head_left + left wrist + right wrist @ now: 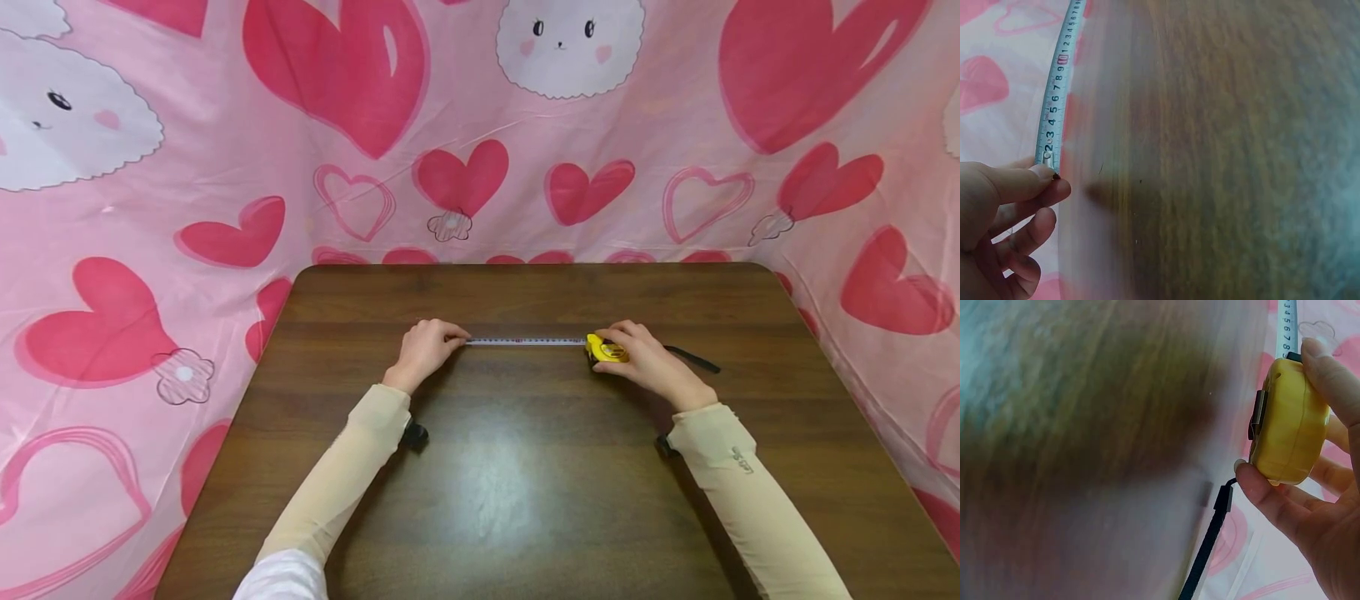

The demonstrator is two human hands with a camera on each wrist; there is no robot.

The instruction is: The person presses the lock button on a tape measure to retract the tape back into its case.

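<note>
The tape measure [1291, 425] is cased in yellow, with a black strap [1207, 544] attached; its pale, numbered blade [525, 342] is drawn out, stretched straight over the table [510, 492].

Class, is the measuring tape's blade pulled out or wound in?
Pulled out: the blade stretches between the left hand and the yellow case in the right hand.
</note>
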